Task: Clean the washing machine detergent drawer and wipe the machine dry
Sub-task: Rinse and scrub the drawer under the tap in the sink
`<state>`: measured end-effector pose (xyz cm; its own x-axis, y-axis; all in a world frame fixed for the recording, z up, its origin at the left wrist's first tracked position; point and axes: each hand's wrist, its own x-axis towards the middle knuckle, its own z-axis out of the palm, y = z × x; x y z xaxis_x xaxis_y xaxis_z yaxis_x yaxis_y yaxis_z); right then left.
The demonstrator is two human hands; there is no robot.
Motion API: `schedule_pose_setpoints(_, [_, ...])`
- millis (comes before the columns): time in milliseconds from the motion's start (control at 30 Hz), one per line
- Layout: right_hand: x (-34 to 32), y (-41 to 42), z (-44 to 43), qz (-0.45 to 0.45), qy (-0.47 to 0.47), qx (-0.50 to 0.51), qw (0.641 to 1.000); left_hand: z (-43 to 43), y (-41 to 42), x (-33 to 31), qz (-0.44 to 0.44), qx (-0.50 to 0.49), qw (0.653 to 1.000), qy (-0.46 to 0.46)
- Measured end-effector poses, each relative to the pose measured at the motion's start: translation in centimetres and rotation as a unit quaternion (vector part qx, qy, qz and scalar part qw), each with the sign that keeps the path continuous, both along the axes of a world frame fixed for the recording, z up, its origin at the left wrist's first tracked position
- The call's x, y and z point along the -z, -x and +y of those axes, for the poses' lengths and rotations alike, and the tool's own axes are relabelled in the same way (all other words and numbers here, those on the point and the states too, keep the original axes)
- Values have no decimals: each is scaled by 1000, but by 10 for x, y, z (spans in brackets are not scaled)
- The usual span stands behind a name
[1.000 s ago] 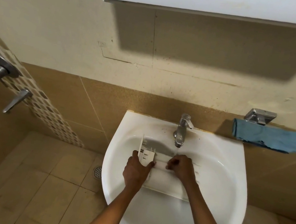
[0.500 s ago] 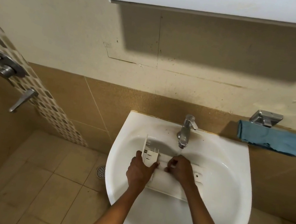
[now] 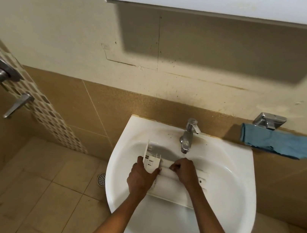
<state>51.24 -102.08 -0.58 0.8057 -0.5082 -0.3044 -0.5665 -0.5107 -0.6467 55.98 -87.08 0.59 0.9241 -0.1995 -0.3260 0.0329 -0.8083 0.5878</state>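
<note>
A white detergent drawer (image 3: 170,186) lies crosswise in the basin of a sink (image 3: 244,209), directly below the tap (image 3: 188,135), its compartment end tipped up to the tap's left. The person's left hand (image 3: 140,178) has its grip clamped around that raised end, thumb and fingers wrapped on the plastic. The right hand (image 3: 185,171), just under the spout, rests on the drawer's top with fingers curled tight; whether they pinch a part of the drawer or something small cannot be told, nor whether water runs. To the tap's right a blue cloth (image 3: 276,143) hangs from a chrome holder (image 3: 269,120); to its lower left sits a floor drain (image 3: 102,178).

The likely hazards are wet plastic sliding out of the left grip and striking the porcelain, which could snap the thin dividers, and water glancing off the tilted drawer over the rim onto the floor.
</note>
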Motion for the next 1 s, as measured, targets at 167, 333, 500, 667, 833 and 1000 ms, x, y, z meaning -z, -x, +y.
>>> schedule_pose_setpoints(167, [3, 33, -44, 104, 75, 51, 990, 0, 0, 2, 2, -8, 1000, 7])
schedule_pose_setpoints(333, [3, 4, -3, 66, 128, -16, 989, 0, 0, 1, 1, -6, 1000, 12])
schedule_pose_setpoints(500, [8, 23, -15, -14, 29, 33, 999, 2, 1, 0, -2, -5, 1000, 12])
schedule_pose_setpoints(667, [9, 59, -70, 134, 73, 77, 985, 2, 1, 1, -6, -6, 1000, 16])
schedule_pose_setpoints(833, [-10, 34, -52, -112, -121, 258, 952, 2, 2, 1, -7, -5, 1000, 25])
schedule_pose_setpoints(1000, [-22, -11, -22, -175, -610, 368, 680, 3, 8, 0, -16, -16, 998, 58])
